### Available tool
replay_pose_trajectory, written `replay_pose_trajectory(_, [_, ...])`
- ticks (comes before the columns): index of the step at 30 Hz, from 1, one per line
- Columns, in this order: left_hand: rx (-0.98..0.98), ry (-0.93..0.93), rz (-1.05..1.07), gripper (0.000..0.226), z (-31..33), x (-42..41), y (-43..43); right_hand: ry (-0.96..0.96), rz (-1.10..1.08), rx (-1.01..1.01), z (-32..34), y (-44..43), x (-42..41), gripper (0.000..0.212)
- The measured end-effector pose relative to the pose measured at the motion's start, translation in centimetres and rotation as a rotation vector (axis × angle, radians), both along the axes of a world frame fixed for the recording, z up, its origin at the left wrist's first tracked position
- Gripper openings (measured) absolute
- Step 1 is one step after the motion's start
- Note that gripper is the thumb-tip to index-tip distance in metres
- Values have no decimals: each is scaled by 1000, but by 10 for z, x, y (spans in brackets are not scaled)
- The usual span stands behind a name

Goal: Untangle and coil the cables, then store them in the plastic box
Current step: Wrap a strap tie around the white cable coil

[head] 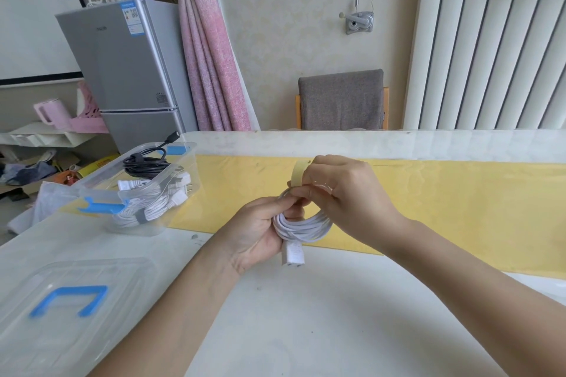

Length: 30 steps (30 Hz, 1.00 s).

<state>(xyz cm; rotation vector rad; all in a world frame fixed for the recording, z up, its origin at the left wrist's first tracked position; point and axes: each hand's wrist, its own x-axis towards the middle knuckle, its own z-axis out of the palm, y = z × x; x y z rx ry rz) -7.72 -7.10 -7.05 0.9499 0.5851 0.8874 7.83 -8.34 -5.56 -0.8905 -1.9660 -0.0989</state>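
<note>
Gripping the round white cable coil (301, 228), left fingers (283, 203) curl tight while right fingers (309, 190) pinch seemingly papery tape (297, 173)

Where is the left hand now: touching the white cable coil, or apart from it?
Touching. The head view shows the left hand gripping the white cable coil, fingers curled around its loops, while the right hand pinches a tape strip.

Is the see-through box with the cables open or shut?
Open. The plastic box has no cover on top; the lid lies flat on the table, apart from it, nearer the camera.
</note>
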Motion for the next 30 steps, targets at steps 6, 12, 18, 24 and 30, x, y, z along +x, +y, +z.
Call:
replay_pose_trajectory(6, [103, 63, -41, 29, -3, -8, 5, 61, -3, -216, 10, -4, 1, 12])
replay_pose_trajectory(12, [293, 291, 81, 54, -10, -7, 9, 205, 21, -371, 11, -3, 3, 17])
replay_pose_trajectory(18, [580, 534, 211, 41, -4, -5, -1, 245, -18, -399, 7, -3, -1, 19])
replay_pose_trajectory(24, [803, 685, 241, 33, -4, -7, -3, 357, 7, -466, 4, -3, -5, 18])
replay_pose_trajectory(30, [1003, 761, 310, 41, -8, -11, 0, 504, 143, -694, 4, -1, -2, 20])
